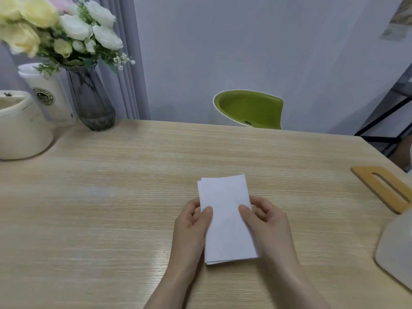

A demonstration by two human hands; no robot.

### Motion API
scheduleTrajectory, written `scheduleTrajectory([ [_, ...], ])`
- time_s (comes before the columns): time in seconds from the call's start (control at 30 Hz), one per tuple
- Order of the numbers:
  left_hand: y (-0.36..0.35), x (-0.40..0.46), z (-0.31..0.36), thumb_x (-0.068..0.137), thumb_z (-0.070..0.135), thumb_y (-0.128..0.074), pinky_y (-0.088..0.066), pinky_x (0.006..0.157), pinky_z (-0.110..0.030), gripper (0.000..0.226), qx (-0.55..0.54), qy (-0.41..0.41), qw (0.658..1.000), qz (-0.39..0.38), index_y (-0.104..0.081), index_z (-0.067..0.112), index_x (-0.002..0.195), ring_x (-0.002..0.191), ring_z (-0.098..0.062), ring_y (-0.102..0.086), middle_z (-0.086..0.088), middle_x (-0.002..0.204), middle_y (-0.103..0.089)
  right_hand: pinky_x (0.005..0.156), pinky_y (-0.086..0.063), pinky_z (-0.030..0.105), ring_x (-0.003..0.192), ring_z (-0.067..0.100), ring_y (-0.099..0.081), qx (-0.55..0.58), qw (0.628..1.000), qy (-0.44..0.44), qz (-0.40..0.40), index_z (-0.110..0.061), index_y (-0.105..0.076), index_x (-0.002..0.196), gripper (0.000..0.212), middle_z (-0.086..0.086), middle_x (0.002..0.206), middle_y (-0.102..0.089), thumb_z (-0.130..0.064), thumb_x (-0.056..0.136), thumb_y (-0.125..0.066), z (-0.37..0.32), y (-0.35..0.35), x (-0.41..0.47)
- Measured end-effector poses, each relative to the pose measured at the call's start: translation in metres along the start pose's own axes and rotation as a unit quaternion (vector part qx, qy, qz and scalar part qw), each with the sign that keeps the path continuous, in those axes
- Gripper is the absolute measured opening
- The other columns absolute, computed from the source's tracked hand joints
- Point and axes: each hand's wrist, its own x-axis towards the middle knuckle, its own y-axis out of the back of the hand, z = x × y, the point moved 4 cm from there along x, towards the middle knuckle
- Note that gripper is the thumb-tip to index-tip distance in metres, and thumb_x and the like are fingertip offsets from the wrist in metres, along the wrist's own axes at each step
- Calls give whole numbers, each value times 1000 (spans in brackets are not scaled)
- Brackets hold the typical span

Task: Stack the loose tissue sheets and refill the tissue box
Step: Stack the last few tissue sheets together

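Observation:
A neat stack of white tissue sheets [225, 210] is held over the wooden table [111, 197], just right of centre. My left hand [191, 228] grips its left edge, thumb on top. On the other side my right hand [265, 224] grips the right edge, thumb pressed on the top sheet. The wooden tissue box lid [385, 188], with a long slot, lies at the right edge. Below it sits the white tissue box body [396, 250], partly cut off by the frame.
At the far left stand a cream round container [20, 130], a white cup [49, 94] and a grey glass vase [91, 99] of flowers. A green chair [249, 110] is behind the table; a black metal rack [388, 117] is far right.

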Motion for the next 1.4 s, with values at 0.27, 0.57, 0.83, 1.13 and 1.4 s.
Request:
scheduleTrajectory([
  [0.27,-3,-1,-7,100,11,-48,-55,86,-45,20,26,5,999,-21,-62,17,113,95,-26,-71,-7,105,-74,112,-32,40,133,-2,-36,-134,987,49,-70,-50,-23,140,69,-32,144,-32,-54,80,-58,15,-10,-20],
  [0.57,-21,-14,-13,97,12,-51,-55,85,-39,25,81,-14,996,-34,-59,30,114,96,-13,-70,6,105,-72,113,-29,36,135,5,-30,-186,973,69,-117,-59,-11,134,67,-30,146,-23,-26,94,-54,19,-5,-33],
  [0.83,-35,-28,-12,98,8,-48,-54,87,-47,24,-11,-31,996,81,-58,27,110,98,-21,-69,1,103,-71,87,-51,23,105,7,-65,98,992,-31,-76,-20,-42,139,82,-1,120,-67,-14,65,-77,41,25,-34],
  [1.13,-17,-22,-6,70,16,-71,-53,76,-33,60,38,7,999,-23,-51,27,126,89,-23,-71,-4,97,-76,83,-46,37,88,37,-59,-65,981,39,-179,-47,-52,128,57,14,95,-67,-15,81,-57,13,79,-10],
  [1.4,-29,-20,-2,89,-2,-61,-51,70,-18,63,61,-75,995,8,-46,38,136,80,-6,-68,-2,94,-71,71,-47,16,76,12,-61,-20,987,112,-110,-40,-56,129,56,-15,109,-67,-1,89,-59,5,79,-17],
])
